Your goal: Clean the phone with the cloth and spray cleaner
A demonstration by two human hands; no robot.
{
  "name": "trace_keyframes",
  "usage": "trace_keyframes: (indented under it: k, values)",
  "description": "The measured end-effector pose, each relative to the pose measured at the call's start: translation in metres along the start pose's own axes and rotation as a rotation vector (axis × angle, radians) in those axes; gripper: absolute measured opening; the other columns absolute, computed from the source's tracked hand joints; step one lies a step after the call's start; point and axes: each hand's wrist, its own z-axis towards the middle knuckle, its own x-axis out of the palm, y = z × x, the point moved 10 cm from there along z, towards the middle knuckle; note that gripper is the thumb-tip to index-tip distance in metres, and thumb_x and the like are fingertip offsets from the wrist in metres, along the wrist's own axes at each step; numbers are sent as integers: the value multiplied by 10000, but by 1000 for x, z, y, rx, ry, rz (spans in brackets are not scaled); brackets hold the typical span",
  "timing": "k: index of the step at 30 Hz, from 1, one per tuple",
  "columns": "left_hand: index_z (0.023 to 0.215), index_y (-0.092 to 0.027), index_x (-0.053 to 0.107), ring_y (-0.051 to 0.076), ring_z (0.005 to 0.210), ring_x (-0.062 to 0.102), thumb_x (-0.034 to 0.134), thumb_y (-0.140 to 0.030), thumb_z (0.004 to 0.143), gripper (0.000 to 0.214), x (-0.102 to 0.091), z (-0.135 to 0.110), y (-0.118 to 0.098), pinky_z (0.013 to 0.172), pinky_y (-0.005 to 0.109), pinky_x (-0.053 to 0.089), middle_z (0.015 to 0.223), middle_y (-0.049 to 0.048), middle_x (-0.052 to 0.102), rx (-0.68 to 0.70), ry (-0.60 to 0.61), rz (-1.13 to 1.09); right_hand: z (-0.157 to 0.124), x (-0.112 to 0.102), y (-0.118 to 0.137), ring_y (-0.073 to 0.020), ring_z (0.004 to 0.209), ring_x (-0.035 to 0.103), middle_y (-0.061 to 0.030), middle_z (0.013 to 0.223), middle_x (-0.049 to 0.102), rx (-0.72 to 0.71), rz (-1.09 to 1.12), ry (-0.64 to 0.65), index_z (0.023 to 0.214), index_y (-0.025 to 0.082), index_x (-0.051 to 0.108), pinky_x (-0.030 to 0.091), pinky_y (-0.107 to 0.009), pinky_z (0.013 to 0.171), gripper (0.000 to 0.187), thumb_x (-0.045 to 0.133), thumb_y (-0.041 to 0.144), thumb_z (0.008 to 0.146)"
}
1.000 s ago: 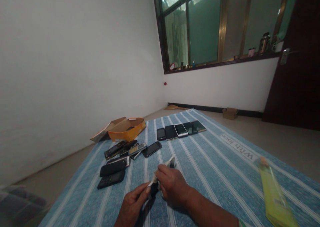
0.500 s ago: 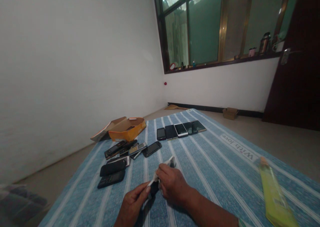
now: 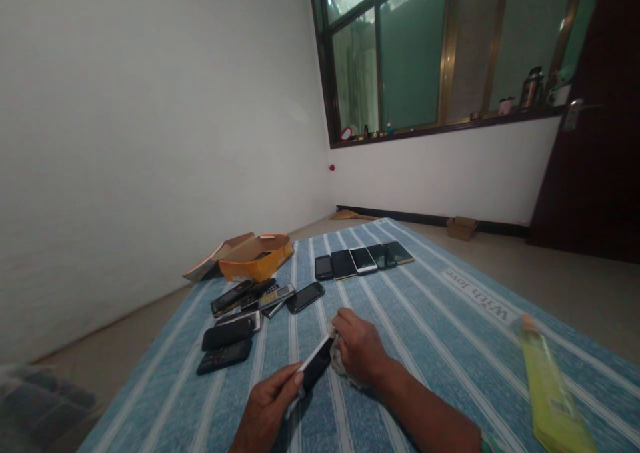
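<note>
My left hand [image 3: 267, 410] is closed on the near end of a dark smartphone [image 3: 315, 368], which it holds tilted above the blue striped mat [image 3: 440, 333]. My right hand [image 3: 361, 348] is closed on a bunched white cloth [image 3: 339, 362] and presses it against the far end of the phone's screen. Both hands are low in the middle of the view.
A heap of old phones [image 3: 243, 306] lies on the mat to the left, and a row of several smartphones [image 3: 364, 260] further back. An open orange cardboard box [image 3: 255, 256] sits by the wall. A yellow-green bottle [image 3: 550, 390] lies at the right.
My right hand has slid with the cloth toward the phone's far end, so the dark screen now shows. The cloth is bunched under the hand instead of sticking up.
</note>
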Motion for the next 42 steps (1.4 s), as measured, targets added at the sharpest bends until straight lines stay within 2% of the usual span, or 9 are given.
trace_keyframes:
  k: [3,5,14,20,25,30,37,39,42]
  values:
    - [936,-195,839,291,841,706,693,-581,741,456,-1,1,1,836,342,544,858,77,795,-2,-5,-4,-3,5,22,-181,790,577,-65,998,609,-95,-1,18,930,202,578,470,-257,693,260,501,27,753]
    - [936,-199,840,291,842,706,694,-574,743,446,-2,2,2,843,344,544,856,77,795,-4,-8,-5,-4,6,26,-181,782,579,-67,1002,613,-124,-3,25,940,199,580,473,-257,685,251,507,38,762]
    - [977,-193,832,291,870,702,669,-556,773,447,2,-1,1,864,344,536,896,83,795,2,19,10,3,-13,-31,-194,944,610,-76,1012,634,106,52,-100,929,193,638,503,-281,844,365,458,-24,698]
    - [981,-198,831,299,916,704,664,-559,779,446,0,0,4,871,336,535,918,81,797,0,14,26,3,-18,-48,-191,873,634,-68,906,681,169,198,-207,897,188,695,507,-282,812,361,475,-5,686]
    - [1004,-203,825,299,933,707,656,-558,792,446,0,1,8,879,337,535,939,81,798,20,27,24,1,-18,-69,-203,858,670,-71,887,729,346,369,-251,905,184,756,519,-301,809,380,488,54,670]
    - [979,-197,830,318,942,704,674,-561,769,449,0,0,6,872,359,542,912,85,798,-2,15,11,-1,-11,-75,-211,888,700,-61,917,764,460,509,-239,901,193,784,534,-314,857,399,496,105,639]
    - [926,-195,837,314,917,707,699,-555,731,432,0,-1,1,883,375,549,899,89,800,-15,1,-20,-5,-22,-104,-241,982,693,-98,1001,758,582,549,-317,929,162,771,512,-365,938,384,486,168,672]
    - [900,-197,839,322,936,705,713,-558,713,425,0,-2,-1,882,373,553,880,87,800,-18,-5,-25,-6,-18,-104,-247,956,694,-97,974,759,602,574,-294,908,160,771,515,-380,921,375,495,162,654]
    - [892,-199,840,318,935,708,714,-555,714,418,-1,-2,-3,877,360,553,871,86,800,-19,-16,-19,-4,-6,-90,-221,810,691,-50,833,753,576,638,-205,814,177,768,534,-337,803,343,494,142,612]
